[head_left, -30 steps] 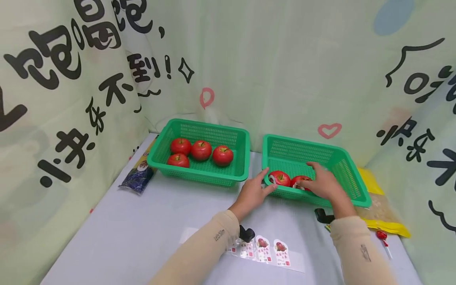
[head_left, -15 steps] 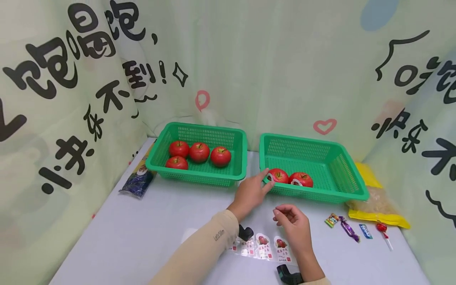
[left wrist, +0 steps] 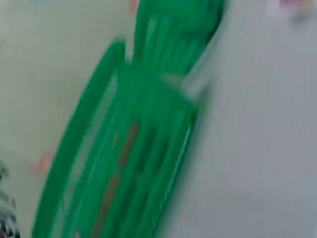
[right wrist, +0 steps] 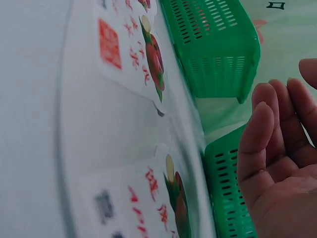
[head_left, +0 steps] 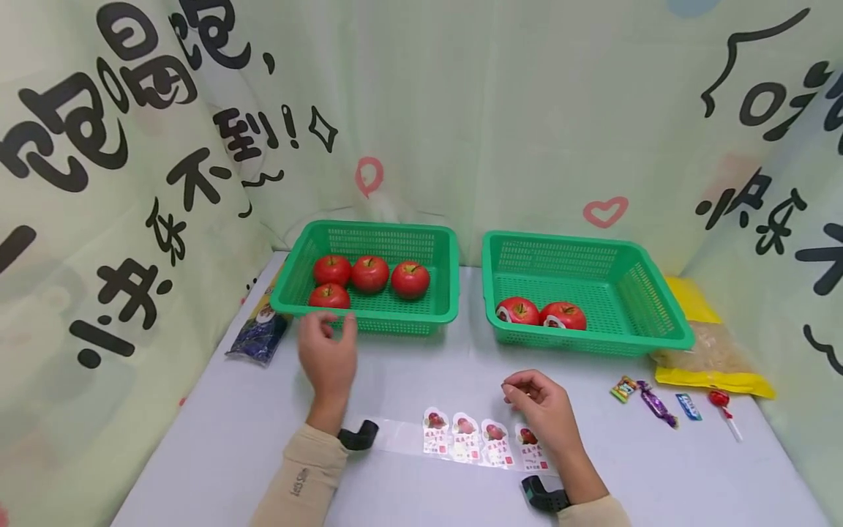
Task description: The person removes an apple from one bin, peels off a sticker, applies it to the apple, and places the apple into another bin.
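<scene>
My left hand is at the front rim of the left green basket, fingers loosely bent with nothing in them. Several red apples lie in that basket. My right hand hovers over the right end of a clear strip of apple-print stickers. In the right wrist view its fingers are relaxed and empty, beside the stickers. Two apples with white labels sit at the front left of the right green basket. The left wrist view is blurred and shows only basket and table.
A dark snack bag lies left of the left basket. Right of the other basket is a yellow-edged bag. Wrapped candies and a red lollipop lie on the right of the white table. A printed curtain surrounds it.
My right hand has left the labelled apples and come back over the sticker strip. My left hand has let go of the right basket's corner and moved left to the other basket.
</scene>
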### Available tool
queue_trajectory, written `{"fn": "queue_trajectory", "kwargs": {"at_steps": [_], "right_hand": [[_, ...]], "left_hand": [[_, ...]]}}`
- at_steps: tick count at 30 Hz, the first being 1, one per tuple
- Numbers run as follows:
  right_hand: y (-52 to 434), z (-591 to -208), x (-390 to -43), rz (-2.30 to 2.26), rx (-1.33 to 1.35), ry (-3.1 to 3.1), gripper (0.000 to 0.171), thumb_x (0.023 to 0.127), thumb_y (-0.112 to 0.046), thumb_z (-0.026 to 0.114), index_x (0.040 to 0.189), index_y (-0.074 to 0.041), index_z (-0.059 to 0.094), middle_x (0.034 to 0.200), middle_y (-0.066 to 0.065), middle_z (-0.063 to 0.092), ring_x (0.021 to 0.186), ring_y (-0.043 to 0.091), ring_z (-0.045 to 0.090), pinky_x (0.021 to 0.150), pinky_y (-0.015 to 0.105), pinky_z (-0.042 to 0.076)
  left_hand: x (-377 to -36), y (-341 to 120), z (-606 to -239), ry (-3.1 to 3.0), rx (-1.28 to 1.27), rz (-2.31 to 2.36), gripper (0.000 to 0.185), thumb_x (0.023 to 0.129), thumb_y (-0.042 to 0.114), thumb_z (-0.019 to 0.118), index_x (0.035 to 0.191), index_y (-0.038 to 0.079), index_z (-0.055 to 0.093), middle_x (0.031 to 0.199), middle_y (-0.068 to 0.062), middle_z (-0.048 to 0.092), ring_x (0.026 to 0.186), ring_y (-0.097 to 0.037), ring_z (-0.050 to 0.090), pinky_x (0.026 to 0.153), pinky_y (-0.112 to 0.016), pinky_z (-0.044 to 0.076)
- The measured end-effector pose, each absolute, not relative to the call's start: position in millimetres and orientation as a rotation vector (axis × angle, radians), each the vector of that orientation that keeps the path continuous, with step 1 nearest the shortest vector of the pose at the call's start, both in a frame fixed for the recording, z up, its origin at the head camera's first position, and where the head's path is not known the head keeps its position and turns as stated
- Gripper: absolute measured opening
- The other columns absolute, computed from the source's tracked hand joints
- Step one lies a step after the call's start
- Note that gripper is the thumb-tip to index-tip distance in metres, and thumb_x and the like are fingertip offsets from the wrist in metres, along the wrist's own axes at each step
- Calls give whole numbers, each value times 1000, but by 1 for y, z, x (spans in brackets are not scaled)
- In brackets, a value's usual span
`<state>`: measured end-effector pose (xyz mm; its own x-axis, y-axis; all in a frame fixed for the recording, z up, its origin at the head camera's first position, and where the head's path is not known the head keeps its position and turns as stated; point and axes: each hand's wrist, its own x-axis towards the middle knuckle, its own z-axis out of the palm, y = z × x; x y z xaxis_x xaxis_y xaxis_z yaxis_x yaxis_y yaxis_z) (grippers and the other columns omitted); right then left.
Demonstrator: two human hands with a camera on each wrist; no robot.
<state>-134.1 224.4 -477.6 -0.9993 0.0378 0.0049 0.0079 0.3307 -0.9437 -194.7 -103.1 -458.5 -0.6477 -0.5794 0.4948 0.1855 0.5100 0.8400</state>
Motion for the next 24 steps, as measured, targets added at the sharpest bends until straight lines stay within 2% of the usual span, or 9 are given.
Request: {"fn": "queue_trajectory", "kwargs": {"at_steps": [2,5,7,11,14,19,22,24], "right_hand": [[222,-477,-134,1802,-26,-2581,14,101,-15,72,109,-4,72,101,12,73,86,17,69,76,25,58],[219,-475,-133,1807,4,-2599,13,100,-15,73,108,-5,73,99,8,73,86,22,69,76,26,59],[217,-472,-133,1819,40,-2594,14,100,-14,73,109,-3,73,100,9,73,86,23,69,75,27,60],[214,-461,-137,1813,211,-2596,21,100,-12,72,116,2,69,107,18,73,86,15,69,74,27,61],[205,-445,-149,1770,409,-2597,27,100,-10,73,123,1,66,111,23,72,88,11,68,72,27,61],[165,-392,-191,1583,705,-2698,42,99,-16,75,137,-7,61,122,17,71,100,20,70,79,32,63],[131,-361,-230,1359,799,-2869,50,99,-23,74,143,-9,57,132,12,68,109,27,70,88,40,62],[110,-349,-261,1182,825,-2997,53,99,-26,73,146,-8,55,137,14,66,118,31,68,95,45,60]], "left_hand": [[-198,-131,-463,-1881,480,-1261,36,90,20,82,115,2,65,112,-18,55,108,-30,52,93,-44,44],[-204,-161,-468,-1868,621,-1405,62,93,28,82,145,8,55,148,-19,46,140,-36,43,116,-52,39],[-206,-172,-471,-1890,658,-1536,76,95,32,80,158,13,44,162,-18,39,150,-39,39,123,-54,36],[-205,-175,-472,-1884,684,-1775,85,98,31,76,167,20,29,165,-19,40,150,-42,43,120,-54,43],[-205,-172,-472,-1846,675,-1856,86,100,30,75,169,25,24,163,-21,44,147,-41,49,119,-52,46],[-206,-171,-478,-1817,659,-1862,85,101,31,73,169,30,22,162,-19,46,141,-38,56,116,-50,49],[-208,-171,-483,-1820,648,-1847,86,101,33,73,170,30,21,162,-18,46,142,-38,55,116,-50,49],[-208,-172,-486,-1821,641,-1837,87,101,33,73,170,28,20,162,-19,46,142,-39,55,116,-51,48]]}}
